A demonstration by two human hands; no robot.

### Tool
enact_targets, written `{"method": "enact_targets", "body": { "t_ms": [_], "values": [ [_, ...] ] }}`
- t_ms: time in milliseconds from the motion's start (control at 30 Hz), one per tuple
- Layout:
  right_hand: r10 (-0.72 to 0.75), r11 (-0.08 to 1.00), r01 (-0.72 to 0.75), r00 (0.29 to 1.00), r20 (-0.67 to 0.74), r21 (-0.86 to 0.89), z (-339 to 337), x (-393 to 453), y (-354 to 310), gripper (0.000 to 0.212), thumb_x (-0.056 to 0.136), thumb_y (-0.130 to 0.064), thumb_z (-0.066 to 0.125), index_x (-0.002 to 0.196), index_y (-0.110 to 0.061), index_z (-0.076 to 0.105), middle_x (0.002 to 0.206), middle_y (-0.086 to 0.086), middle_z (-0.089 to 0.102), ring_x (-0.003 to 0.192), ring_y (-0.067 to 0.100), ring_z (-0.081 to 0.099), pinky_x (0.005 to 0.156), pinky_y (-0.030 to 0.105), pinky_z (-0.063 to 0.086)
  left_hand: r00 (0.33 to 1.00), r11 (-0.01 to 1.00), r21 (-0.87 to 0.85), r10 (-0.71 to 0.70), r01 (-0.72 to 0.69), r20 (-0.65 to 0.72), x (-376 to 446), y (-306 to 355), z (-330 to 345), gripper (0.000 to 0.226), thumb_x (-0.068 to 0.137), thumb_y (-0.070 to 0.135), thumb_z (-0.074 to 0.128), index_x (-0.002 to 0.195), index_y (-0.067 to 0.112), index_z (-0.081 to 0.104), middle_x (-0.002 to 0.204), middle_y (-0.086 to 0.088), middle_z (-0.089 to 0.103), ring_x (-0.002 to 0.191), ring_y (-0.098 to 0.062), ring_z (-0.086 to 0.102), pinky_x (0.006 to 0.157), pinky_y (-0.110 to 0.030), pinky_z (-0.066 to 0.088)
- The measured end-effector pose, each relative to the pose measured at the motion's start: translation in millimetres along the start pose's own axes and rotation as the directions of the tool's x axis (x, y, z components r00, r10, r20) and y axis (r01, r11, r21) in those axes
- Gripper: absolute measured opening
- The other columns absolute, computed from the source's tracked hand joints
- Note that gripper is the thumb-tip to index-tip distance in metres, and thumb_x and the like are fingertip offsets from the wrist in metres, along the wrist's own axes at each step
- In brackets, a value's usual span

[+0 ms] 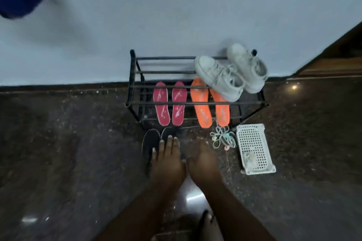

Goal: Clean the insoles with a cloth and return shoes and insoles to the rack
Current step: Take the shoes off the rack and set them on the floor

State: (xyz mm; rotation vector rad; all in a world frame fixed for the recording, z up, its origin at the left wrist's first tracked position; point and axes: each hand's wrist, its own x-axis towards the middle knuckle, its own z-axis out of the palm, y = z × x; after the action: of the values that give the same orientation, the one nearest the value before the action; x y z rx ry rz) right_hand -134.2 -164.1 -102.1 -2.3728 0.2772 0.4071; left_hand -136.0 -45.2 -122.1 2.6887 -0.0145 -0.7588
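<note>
— Two hands reach down in front of the rack, am I right? What do they hold?

— Nothing, as far as I can see. The left hand lies with straight fingers on the black insoles, which are on the floor just in front of the rack. The right hand is beside it with relaxed fingers, above the bare floor (it is blurred, so I cannot tell if it touches anything).

— How should this step be done well?

— I think the black pair must be picked up together. It is better to slide the fingers under the edge of both, because they are thin and flat on the stone, and then to lay them on the rack to the left of the pink insoles, where the bars are free.

— Now please count everything.

— Six insoles: two black, two pink, two orange insoles. The pink and orange ones are on the lower shelf. Two white shoes sit on the top bars at the right end. One white basket is on the floor to the right front of the rack, and one bundle of laces lies between the basket and the hands. I see no cloth clearly.
</note>
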Motion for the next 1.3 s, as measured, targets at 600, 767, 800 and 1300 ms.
{"method": "enact_targets", "body": {
  "t_ms": [600,767,800,1300],
  "values": [
    [0.444,0.869,-0.358,0.869,-0.217,0.341,-239.6,237.4,76.0,0.086,0.071,-0.073,0.055,0.131,-0.012,0.052,0.118,0.014,0.067,0.099,0.034,0.068,0.09,0.046,0.054,0.815,0.015,-0.869,-0.354,0.495,0.458,184.2,226.5,-86.6,0.066,0.086,0.053,0.069,0.137,0.021,0.043,0.117,-0.007,0.055,0.104,-0.032,0.062,0.083,-0.05,0.058],
    [0.466,0.853,-0.4,0.873,-0.144,0.334,-237.2,271.9,97.5,0.096,0.053,-0.084,0.05,0.121,-0.017,0.056,0.102,0.008,0.069,0.08,0.031,0.072,0.073,0.048,0.06,0.8,-0.172,-0.881,-0.37,0.44,0.472,210.5,238.4,-74.9,0.049,0.09,0.04,0.07,0.128,0.012,0.056,0.111,-0.012,0.066,0.082,-0.027,0.065,0.06,-0.037,0.057],
    [0.472,0.84,-0.406,0.874,-0.116,0.36,-235.0,277.0,102.1,0.093,0.052,-0.083,0.053,0.118,-0.017,0.057,0.101,0.007,0.069,0.077,0.029,0.072,0.071,0.048,0.061,0.798,-0.171,-0.883,-0.38,0.437,0.469,214.7,238.7,-73.1,0.043,0.092,0.034,0.069,0.126,0.011,0.057,0.109,-0.014,0.068,0.081,-0.029,0.067,0.058,-0.035,0.057],
    [0.44,0.555,-0.2,0.894,-0.081,0.807,-199.0,174.0,60.6,0.023,0.091,-0.006,0.059,0.096,-0.028,0.06,0.097,0.006,0.068,0.078,0.025,0.073,0.067,0.042,0.062,0.915,0.135,-0.955,-0.35,0.263,0.202,148.6,180.0,-67.9,0.02,0.097,0.022,0.061,0.114,0.014,0.068,0.108,-0.013,0.073,0.095,-0.031,0.073,0.073,-0.046,0.063]
  ]
}}
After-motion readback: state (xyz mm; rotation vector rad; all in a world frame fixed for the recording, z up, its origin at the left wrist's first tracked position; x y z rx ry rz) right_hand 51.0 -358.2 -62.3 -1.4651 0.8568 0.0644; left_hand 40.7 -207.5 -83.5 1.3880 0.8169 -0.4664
